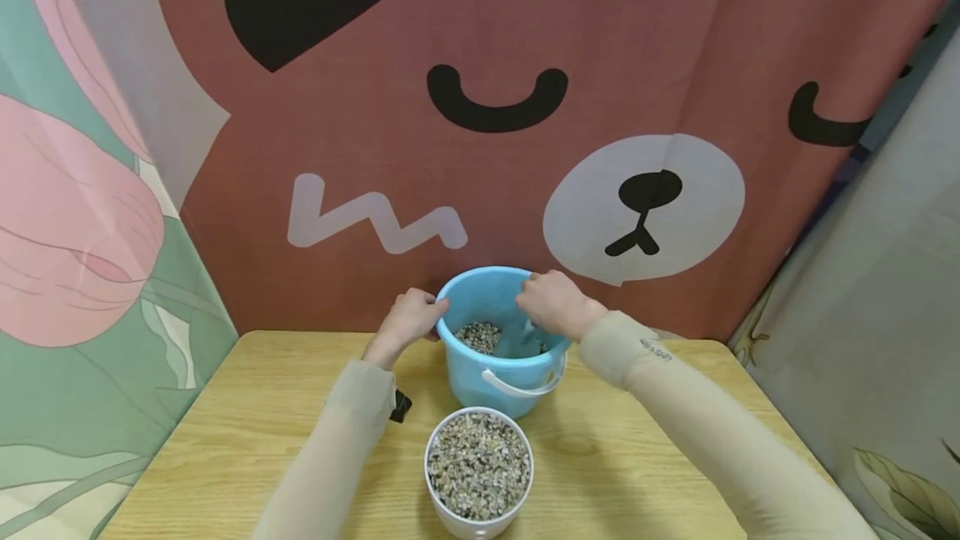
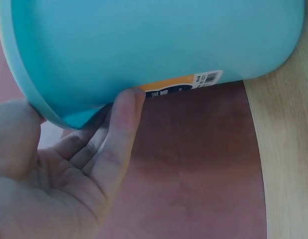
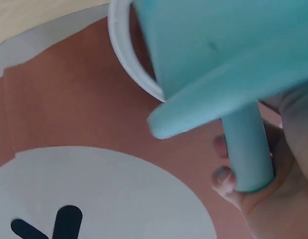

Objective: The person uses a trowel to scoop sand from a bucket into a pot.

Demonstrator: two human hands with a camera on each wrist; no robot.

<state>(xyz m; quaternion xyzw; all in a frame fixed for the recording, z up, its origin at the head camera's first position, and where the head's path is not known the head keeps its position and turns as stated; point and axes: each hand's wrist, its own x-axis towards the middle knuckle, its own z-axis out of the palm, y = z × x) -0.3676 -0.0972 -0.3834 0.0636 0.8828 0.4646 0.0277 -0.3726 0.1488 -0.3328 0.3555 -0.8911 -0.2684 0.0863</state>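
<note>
A light blue bucket with a white handle stands upright on the table, with some gravel at its bottom. My left hand grips its rim on the left side; in the left wrist view the fingers lie against the bucket's outer wall, by a label. Over the right part of the rim, my right hand holds a blue shovel by its round handle. The shovel's blade reaches down inside the bucket beside the gravel, its lower edge hidden by the near rim.
A white bucket filled close to the brim with gravel stands just in front of the blue one. The wooden table backs onto a curtain with a bear print. A small black object shows by my left sleeve.
</note>
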